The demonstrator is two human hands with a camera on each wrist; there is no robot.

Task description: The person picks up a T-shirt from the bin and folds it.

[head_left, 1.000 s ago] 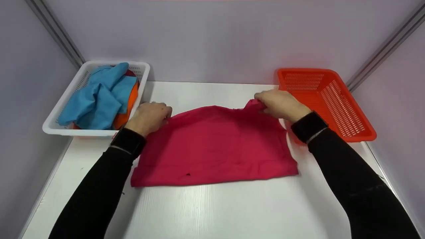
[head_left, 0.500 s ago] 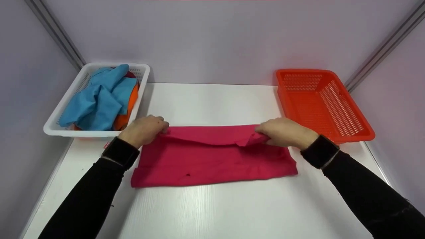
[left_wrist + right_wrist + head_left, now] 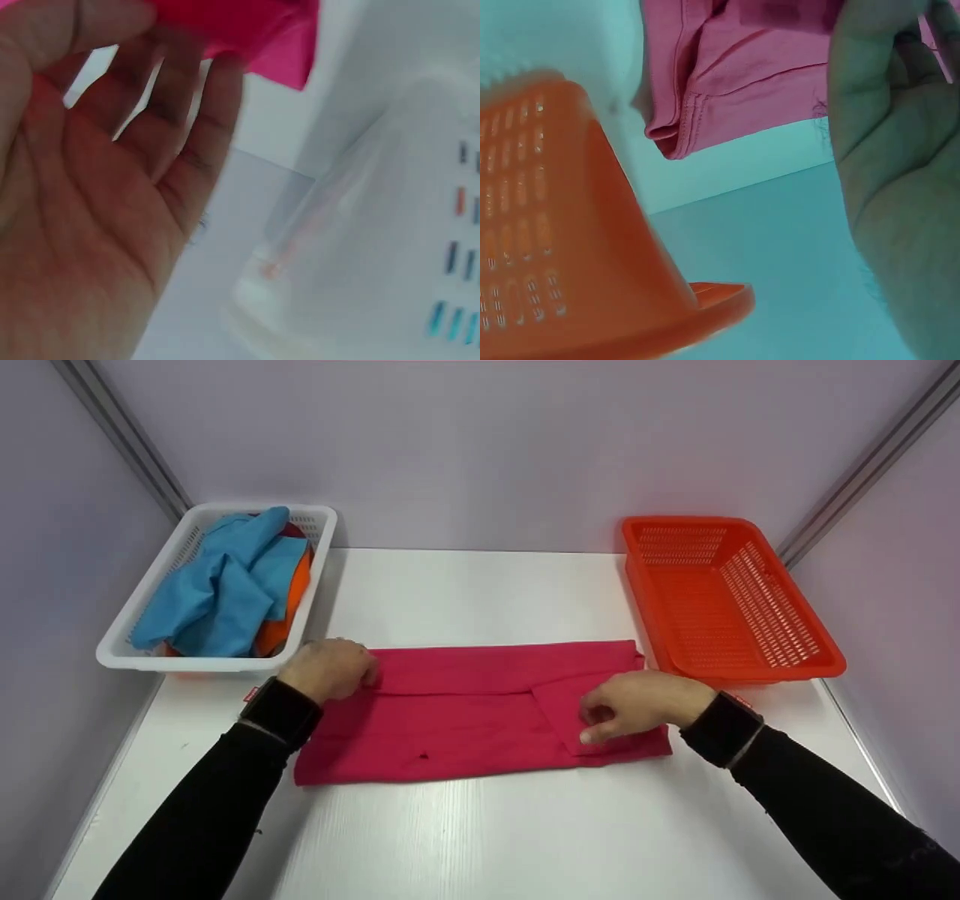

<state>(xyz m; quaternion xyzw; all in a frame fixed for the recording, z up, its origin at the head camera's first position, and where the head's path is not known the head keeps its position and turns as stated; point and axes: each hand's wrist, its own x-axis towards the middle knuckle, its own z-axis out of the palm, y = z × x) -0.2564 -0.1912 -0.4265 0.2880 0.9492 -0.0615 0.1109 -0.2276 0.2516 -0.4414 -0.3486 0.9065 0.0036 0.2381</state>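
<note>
A pink garment with stitched hems (image 3: pixel 465 727) lies as a wide, flat strip on the white table, its far part folded toward the near edge. In the head view my left hand (image 3: pixel 330 669) is at the strip's left end. The left wrist view shows its thumb and fingers pinching the cloth (image 3: pixel 270 37) at the fold's corner. My right hand (image 3: pixel 637 705) hovers over a slanted flap at the right end, fingers loosely curled and thumb apart. The right wrist view shows this palm (image 3: pixel 907 172) beside the garment's hemmed corner (image 3: pixel 679 135).
A white basket (image 3: pixel 112 649) stands at the back left, close to my left hand. Blue cloth (image 3: pixel 225 585) and orange cloth (image 3: pixel 289 607) lie inside it. A red-orange basket (image 3: pixel 806 667) stands at the back right, close to the garment's right end. Walls rise behind and at both sides.
The garment's far edge has come toward the near side and lies folded over. My right hand has let go of it and moved nearer; my left hand has moved slightly nearer too.
</note>
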